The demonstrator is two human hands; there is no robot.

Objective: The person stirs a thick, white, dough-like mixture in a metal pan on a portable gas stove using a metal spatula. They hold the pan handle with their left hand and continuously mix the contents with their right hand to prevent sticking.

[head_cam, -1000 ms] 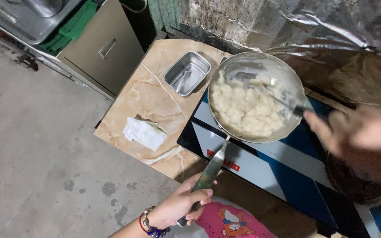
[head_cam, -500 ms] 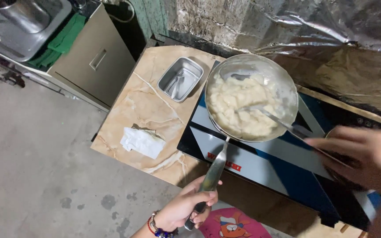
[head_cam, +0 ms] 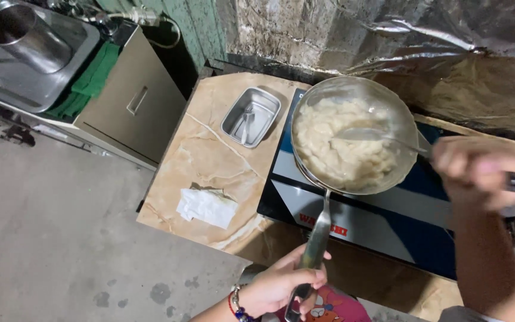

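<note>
Left hand (head_cam: 281, 286) fingers are wrapping closed around the pan handle (head_cam: 317, 235) at 6 o'clock. Right hand (head_cam: 478, 173), at 3 o'clock and blurred, is gripping a metal spatula (head_cam: 382, 138) whose blade is lying in the pan (head_cam: 353, 140). The pan is holding pale, lumpy dough pieces (head_cam: 335, 149) and sitting on a blue cooktop (head_cam: 388, 214). At 11 o'clock, a small steel tray (head_cam: 250, 116) is holding a utensil. A white cloth (head_cam: 207, 207) is lying at 8 o'clock.

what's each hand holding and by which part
The left hand grips the pan by the end of its long metal handle. The right hand holds the far end of a spoon reaching into the pale food.
</note>
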